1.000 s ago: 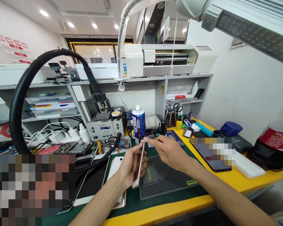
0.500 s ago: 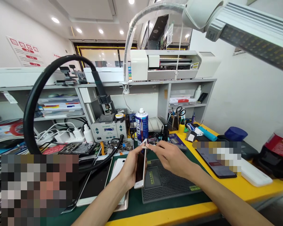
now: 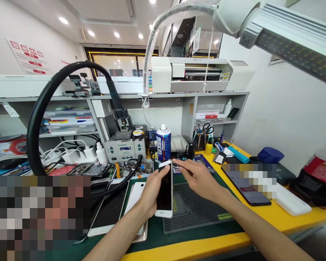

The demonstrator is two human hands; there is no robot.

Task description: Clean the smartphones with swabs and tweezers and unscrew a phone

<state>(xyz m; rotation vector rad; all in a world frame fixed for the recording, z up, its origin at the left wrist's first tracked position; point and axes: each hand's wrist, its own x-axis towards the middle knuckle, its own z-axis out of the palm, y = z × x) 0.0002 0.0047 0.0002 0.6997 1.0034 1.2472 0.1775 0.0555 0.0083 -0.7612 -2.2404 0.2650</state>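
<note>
My left hand (image 3: 150,192) grips a white smartphone (image 3: 164,195) along its left side, thumb over the upper screen. The dark screen faces me and the phone stands tilted up above the mat. My right hand (image 3: 198,179) is closed in a pinch at the phone's upper right corner. A thin, small thing seems to be between its fingertips, too small to make out. Beneath both hands lies a grey perforated work mat (image 3: 198,210). Under my left forearm, another white phone (image 3: 136,194) rests on the green bench mat.
A blue spray can (image 3: 163,143) stands just behind the phone. To the left are a hot-air station (image 3: 126,150), its black hose (image 3: 32,119) and a white-framed tablet (image 3: 108,210). A dark phone (image 3: 250,188), a white power bank (image 3: 293,199) and a cola bottle (image 3: 319,177) occupy the right.
The phone has turned from nearly edge-on so that its screen now faces me. My right fingertips have shifted slightly right, from its top edge to the upper right corner.
</note>
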